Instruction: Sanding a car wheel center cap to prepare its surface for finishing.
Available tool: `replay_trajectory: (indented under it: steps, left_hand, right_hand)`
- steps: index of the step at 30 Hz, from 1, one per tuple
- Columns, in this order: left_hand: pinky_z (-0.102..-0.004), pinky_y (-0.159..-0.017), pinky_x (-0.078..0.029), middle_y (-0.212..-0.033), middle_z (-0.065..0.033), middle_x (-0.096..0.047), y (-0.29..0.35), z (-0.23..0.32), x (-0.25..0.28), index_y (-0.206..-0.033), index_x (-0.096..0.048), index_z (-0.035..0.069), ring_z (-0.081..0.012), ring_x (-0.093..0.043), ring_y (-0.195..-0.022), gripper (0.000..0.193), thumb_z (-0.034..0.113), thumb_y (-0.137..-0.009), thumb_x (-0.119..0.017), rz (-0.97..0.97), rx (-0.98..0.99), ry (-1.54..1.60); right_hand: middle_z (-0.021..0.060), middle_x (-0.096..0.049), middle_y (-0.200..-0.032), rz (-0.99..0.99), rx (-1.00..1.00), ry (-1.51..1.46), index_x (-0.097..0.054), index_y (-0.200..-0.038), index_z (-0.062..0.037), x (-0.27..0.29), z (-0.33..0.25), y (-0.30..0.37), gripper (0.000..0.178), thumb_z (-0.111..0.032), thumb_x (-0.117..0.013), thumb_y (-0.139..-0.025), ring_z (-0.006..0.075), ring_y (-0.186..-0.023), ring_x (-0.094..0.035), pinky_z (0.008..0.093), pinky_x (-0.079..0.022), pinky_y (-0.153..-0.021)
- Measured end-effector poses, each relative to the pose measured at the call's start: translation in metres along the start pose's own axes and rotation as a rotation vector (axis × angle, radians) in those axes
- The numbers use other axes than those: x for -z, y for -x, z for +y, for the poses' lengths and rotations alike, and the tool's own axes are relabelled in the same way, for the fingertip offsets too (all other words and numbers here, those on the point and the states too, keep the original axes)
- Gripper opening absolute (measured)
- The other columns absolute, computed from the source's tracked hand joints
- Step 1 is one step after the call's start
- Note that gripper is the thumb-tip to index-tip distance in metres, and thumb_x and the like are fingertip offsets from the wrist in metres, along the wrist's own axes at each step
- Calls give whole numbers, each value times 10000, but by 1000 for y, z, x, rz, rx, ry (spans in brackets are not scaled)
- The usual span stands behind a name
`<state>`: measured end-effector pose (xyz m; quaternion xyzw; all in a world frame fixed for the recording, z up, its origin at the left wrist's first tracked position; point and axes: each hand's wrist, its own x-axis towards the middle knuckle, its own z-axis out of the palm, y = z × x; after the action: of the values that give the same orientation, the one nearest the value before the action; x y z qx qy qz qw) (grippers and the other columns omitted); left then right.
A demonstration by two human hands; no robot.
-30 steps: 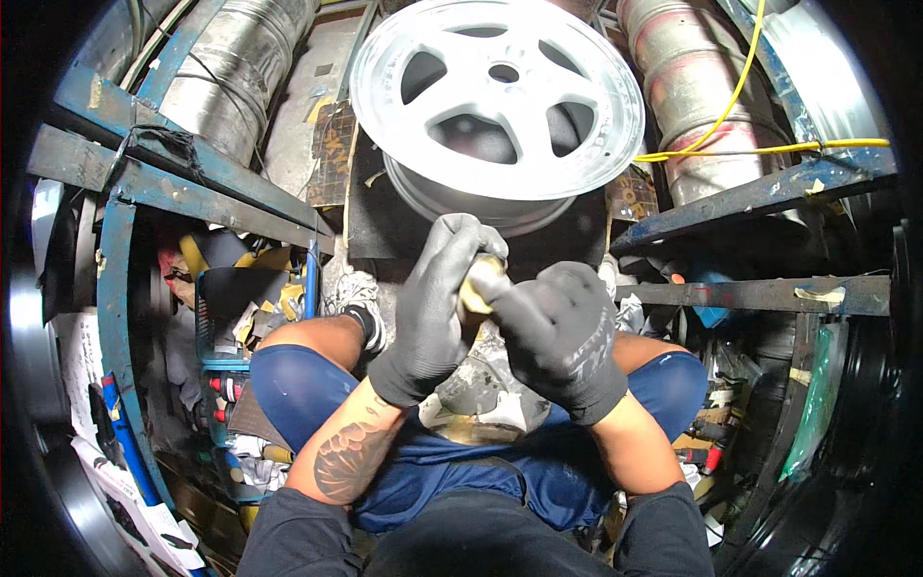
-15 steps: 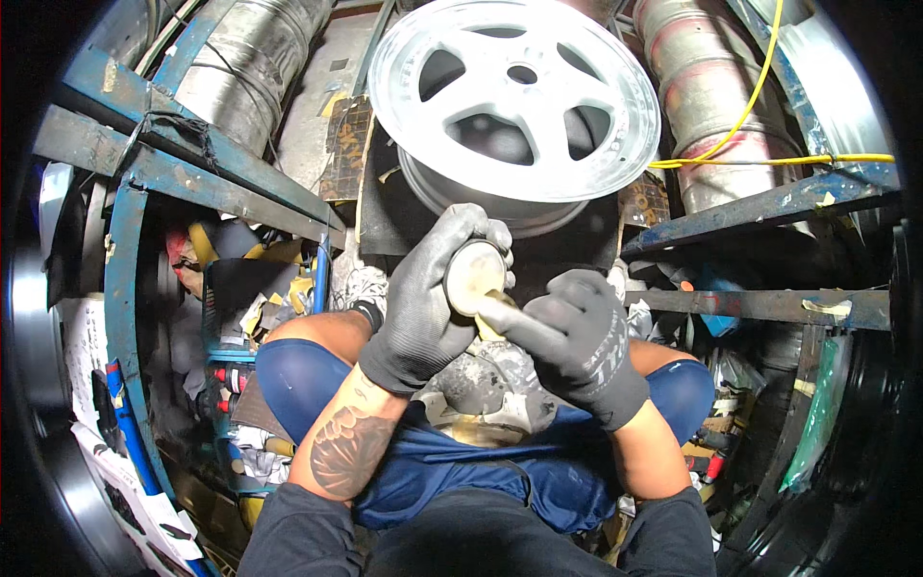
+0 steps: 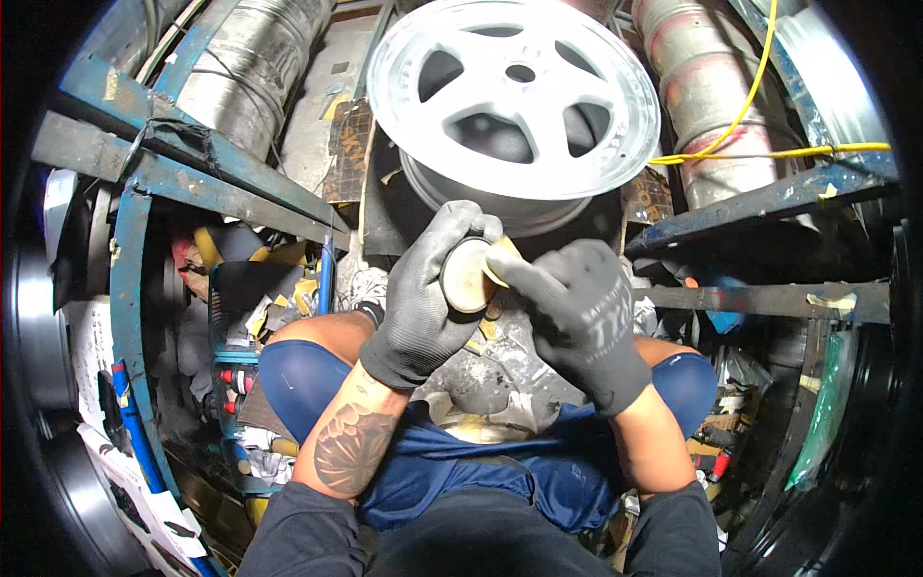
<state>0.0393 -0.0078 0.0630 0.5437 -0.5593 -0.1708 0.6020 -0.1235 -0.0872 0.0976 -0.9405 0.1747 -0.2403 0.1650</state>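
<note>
My left hand, in a grey knit glove, is closed around a small round pale disc whose flat face is turned up. Its exact kind does not show. Between the fingertips of my gloved right hand is a small yellowish piece, like sandpaper, at the disc's upper right edge. The right fingers are slightly blurred. Beyond both hands, a whitish alloy wheel with wide spokes lies tilted face up on a dark mat.
Metal drums lie on both sides at the back. Blue steel frames flank me. A yellow cable crosses at right. Scraps and bottles crowd the lower shelves. A grey, splattered surface stands between my knees.
My right hand has moved the yellowish piece up along the disc, from its lower right side to its upper right edge. My left hand has stayed nearly in place, keeping its hold.
</note>
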Motion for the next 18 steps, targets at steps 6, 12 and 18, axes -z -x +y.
replay_trajectory:
  steps: [6,12,18]
  left_hand:
    - [-291,-801,-520,-958,-47,-509,-7,8,8,-1010,-497,94,-165,-547,-879,156,239,-1062,-470,-7,691,904]
    - [-306,-854,-548,-998,-62,-531,0,-7,8,-1095,-492,61,-169,-583,-924,167,224,-1060,-473,-28,708,1063]
    - [-281,-829,-516,-1018,-60,-551,5,-8,12,-1139,-529,27,-135,-582,-926,199,124,-988,-616,-136,219,236]
  right_hand:
    - [-20,-518,-708,-57,144,78,-734,-1112,-191,-3,-9,4,457,-99,-711,-665,208,-675,-528,392,-436,-681]
    - [15,-557,-767,86,166,3,-699,-1092,-190,-11,-23,-4,378,-122,-671,-721,229,-747,-582,406,-431,-669]
    - [15,-553,-763,14,77,128,-692,-1128,-169,-10,-15,-7,414,-131,-681,-716,242,-753,-567,416,-432,-703]
